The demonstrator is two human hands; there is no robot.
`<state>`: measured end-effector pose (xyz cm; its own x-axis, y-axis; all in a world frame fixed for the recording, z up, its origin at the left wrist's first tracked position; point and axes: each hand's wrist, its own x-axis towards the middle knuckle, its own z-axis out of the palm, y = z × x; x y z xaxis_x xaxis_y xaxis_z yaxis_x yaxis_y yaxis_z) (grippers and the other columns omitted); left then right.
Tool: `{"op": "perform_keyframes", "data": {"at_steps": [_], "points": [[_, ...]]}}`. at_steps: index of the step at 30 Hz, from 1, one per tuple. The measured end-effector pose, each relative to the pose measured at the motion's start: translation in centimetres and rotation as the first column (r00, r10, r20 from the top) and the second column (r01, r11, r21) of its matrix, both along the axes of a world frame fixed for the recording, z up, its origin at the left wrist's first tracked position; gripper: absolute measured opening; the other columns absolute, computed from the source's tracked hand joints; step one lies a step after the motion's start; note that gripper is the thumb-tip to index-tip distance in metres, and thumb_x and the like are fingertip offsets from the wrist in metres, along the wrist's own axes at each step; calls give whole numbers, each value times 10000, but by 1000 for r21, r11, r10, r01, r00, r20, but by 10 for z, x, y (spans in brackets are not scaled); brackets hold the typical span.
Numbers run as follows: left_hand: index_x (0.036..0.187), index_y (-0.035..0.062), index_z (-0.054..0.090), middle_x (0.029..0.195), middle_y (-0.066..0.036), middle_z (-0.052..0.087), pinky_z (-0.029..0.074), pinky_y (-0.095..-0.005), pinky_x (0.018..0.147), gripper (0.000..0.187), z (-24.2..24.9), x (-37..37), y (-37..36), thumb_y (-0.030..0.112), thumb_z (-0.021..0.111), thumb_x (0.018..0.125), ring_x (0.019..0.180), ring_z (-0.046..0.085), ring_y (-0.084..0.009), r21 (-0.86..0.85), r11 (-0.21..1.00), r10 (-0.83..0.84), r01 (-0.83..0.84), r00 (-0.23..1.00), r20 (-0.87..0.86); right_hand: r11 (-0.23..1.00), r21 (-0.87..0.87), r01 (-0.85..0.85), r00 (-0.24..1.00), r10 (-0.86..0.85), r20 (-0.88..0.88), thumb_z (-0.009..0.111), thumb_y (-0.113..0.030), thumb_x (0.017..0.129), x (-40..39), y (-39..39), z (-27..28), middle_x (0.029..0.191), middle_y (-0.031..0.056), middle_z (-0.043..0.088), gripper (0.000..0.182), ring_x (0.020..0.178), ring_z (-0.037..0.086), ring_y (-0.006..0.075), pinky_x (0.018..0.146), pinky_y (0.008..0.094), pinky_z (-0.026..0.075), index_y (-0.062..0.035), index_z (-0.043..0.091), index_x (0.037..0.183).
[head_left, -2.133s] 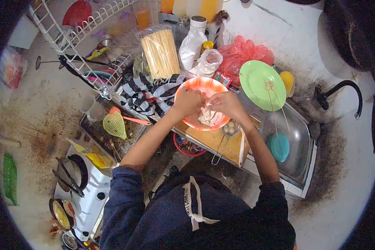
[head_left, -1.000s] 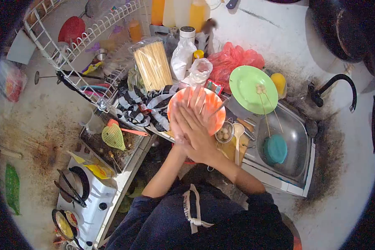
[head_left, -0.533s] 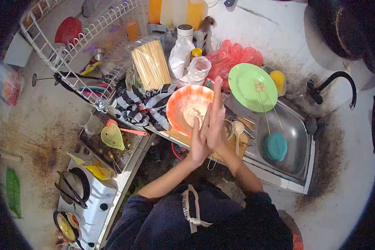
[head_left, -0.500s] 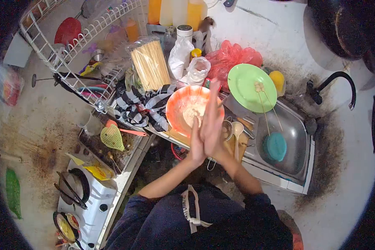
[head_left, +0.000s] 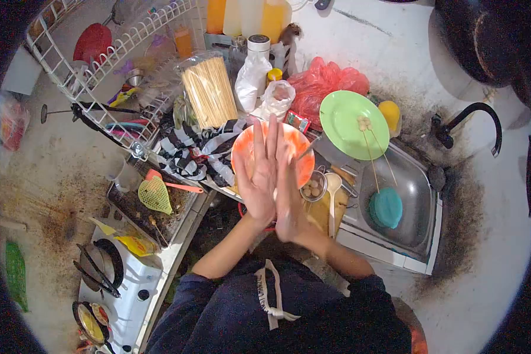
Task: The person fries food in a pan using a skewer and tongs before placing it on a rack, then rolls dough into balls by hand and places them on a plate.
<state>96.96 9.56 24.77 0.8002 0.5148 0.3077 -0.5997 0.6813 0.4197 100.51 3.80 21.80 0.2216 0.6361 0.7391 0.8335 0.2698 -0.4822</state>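
Observation:
My left hand (head_left: 257, 186) is raised over the orange-and-white bowl (head_left: 301, 141), its palm showing and its fingers stretched out. Against its inner side rests the heel of my right hand (head_left: 289, 197), seen edge-on with straight fingers. A pale speck shows where the palms meet; whether anything larger lies between them is hidden. Both hands cover much of the bowl. Just right of them, a small strainer (head_left: 323, 195) holds several round pale balls. Beside it a light ladle (head_left: 333, 184) lies on a wooden board (head_left: 320, 218).
A green plate (head_left: 342, 127) carries two skewers with small balls, reaching over the sink (head_left: 418, 203). Bundled bamboo skewers (head_left: 207, 91), a red plastic bag (head_left: 321, 88) and a dish rack (head_left: 76, 88) stand behind. At left is a gas stove (head_left: 137, 277) with a pan.
My hands have shifted slightly left and towards me. Earlier nearly palm to palm, they are now turned so that the left palm shows and the fingers fan apart.

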Motion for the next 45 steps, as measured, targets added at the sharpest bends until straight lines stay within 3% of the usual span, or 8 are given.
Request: {"op": "perform_keyframes", "data": {"at_steps": [15,19,21,30,32,35,43,45], "points": [[1370,92,53,1421,-89,105,80,-346,1059,706,-18,-12,-7,569,148,859,1300,138,-227,63,975,-201,215,963,-178,963,-76,258,921,-269,-280,280,-349,890,15,8,13,1410,186,61,597,1304,46,335,1042,451,36,-40,82,1360],[1366,76,53,1410,-99,145,90,-326,1061,663,-41,6,-1,521,149,884,1301,130,-210,-1,957,-289,291,948,-134,317,-432,844,417,-895,159,318,-305,876,-23,51,-5,1394,170,159,596,1295,131,328,1045,421,124,-24,101,1354],[1362,91,142,1406,-86,173,112,-338,1053,695,-39,3,17,565,199,857,1290,182,-199,-3,991,-132,133,983,-130,1000,-27,-8,1000,7,-23,330,-282,869,-24,-2,-7,1394,192,141,609,1293,130,336,1049,419,97,17,93,1343],[1361,77,121,1406,-97,152,147,-344,1050,661,-50,-12,-11,514,239,880,1296,150,-226,99,982,-108,159,913,-394,950,-123,289,957,-292,-6,376,-356,826,-13,1,25,1387,238,105,709,1300,67,344,1048,421,18,56,94,1330],[1363,89,120,1410,-90,144,136,-346,1053,696,-85,-1,12,555,237,860,1297,150,-228,754,628,656,-194,652,-379,993,-65,-101,995,102,3,375,-288,838,-23,-7,2,1390,233,96,667,1305,44,330,1050,415,32,59,86,1329],[1363,82,115,1417,-81,126,121,-349,1057,744,-10,-14,1,596,234,838,1297,148,-235,-139,981,-136,136,991,9,961,-227,159,954,-209,-216,389,-252,838,-9,-2,9,1394,230,76,671,1305,33,332,1050,408,43,62,58,1330],[1374,137,21,1430,-64,48,21,-315,1060,688,-75,0,-6,578,80,850,1315,51,-193,522,850,81,75,960,-269,707,-347,617,744,-667,-38,384,-258,851,-25,27,-8,1407,194,66,667,1306,55,317,1052,408,29,35,39,1340],[1371,112,95,1427,-70,76,49,-354,1061,733,-20,-4,2,608,163,835,1308,98,-230,89,994,-54,60,996,-70,999,-44,-17,989,10,-148,268,-359,897,-23,-8,-7,1419,166,20,649,1311,50,276,1049,390,53,12,-22,1344]]}}
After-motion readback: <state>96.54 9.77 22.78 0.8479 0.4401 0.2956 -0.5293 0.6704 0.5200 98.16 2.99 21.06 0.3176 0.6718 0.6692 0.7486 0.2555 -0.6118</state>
